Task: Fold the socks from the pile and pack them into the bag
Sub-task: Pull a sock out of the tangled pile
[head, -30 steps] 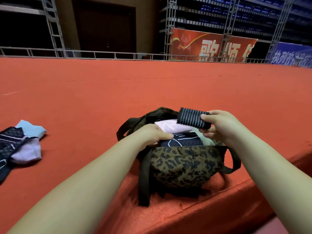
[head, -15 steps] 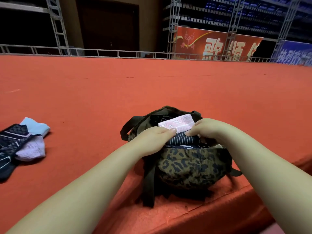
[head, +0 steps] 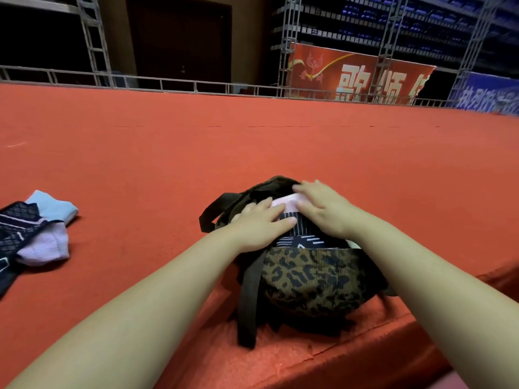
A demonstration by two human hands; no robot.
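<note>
A leopard-print bag (head: 314, 279) with dark straps stands open near the front edge of the red carpet. Folded socks fill its mouth: a pale pink one (head: 285, 200), a dark striped one (head: 292, 219) and a black one with white marks (head: 302, 242). My left hand (head: 259, 226) lies flat on the socks, fingers straight, pressing them down. My right hand (head: 323, 207) presses beside it with spread fingers over the pink sock. A pile of socks (head: 31, 231) lies at the far left: dark patterned, lilac and light blue.
The red carpeted platform (head: 252, 147) stretches far ahead to a metal rail (head: 168, 85). Its front edge drops off just below the bag. Trusses and banners stand behind.
My right hand carried the striped folded sock into the bag and released it. Both hands have flattened and now press down on the packed socks.
</note>
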